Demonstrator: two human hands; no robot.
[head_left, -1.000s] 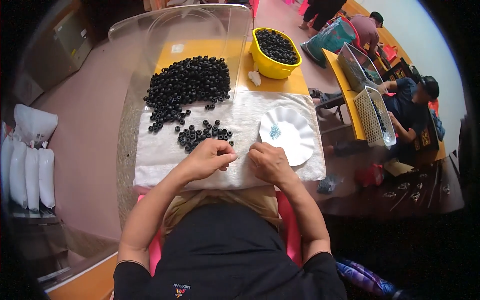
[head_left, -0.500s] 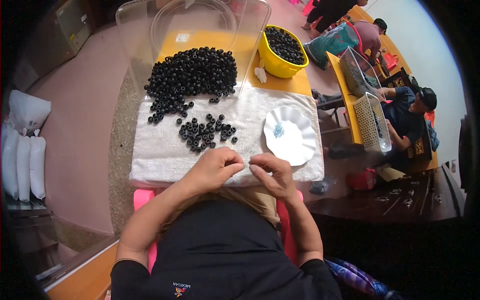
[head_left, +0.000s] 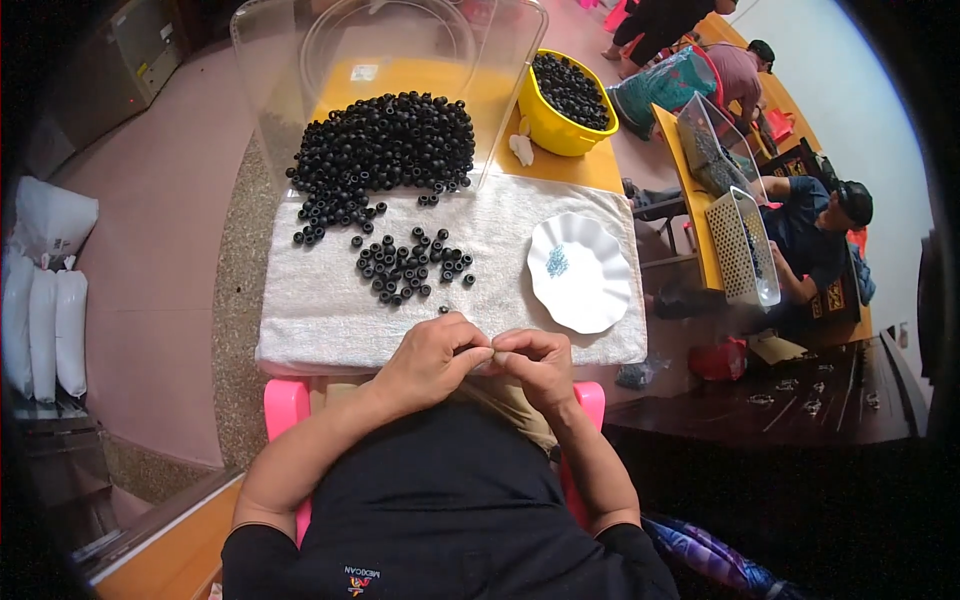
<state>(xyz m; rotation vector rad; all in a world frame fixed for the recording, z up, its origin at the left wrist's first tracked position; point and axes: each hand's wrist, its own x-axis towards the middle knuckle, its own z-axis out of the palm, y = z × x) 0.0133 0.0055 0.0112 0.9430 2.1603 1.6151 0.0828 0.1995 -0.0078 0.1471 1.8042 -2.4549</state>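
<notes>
My left hand (head_left: 432, 358) and my right hand (head_left: 538, 366) meet over the front edge of a white towel (head_left: 318, 325). Thumbs and fingers of both are pinched, with the tips touching; whatever lies between them is too small or hidden to name. Just beyond my left hand is a loose group of small black bead-like round parts (head_left: 404, 272), several showing a hole. A single one (head_left: 444, 310) lies right by my left knuckles. To the right, a white plate with a wavy rim (head_left: 600, 285) holds a little patch of tiny blue-green pieces (head_left: 557, 262).
A clear plastic bin (head_left: 270, 120) lies open toward me, a large heap of black parts (head_left: 390, 145) spilling out. Behind the plate stands a yellow tub (head_left: 565, 135) full of black parts. At right, a co-worker (head_left: 815, 225) sits by a white basket (head_left: 740, 245). White sacks (head_left: 55, 320) stand far left.
My right hand has moved left and slightly down, so its fingertips now meet those of my left hand. A black part shows beside my left knuckles.
</notes>
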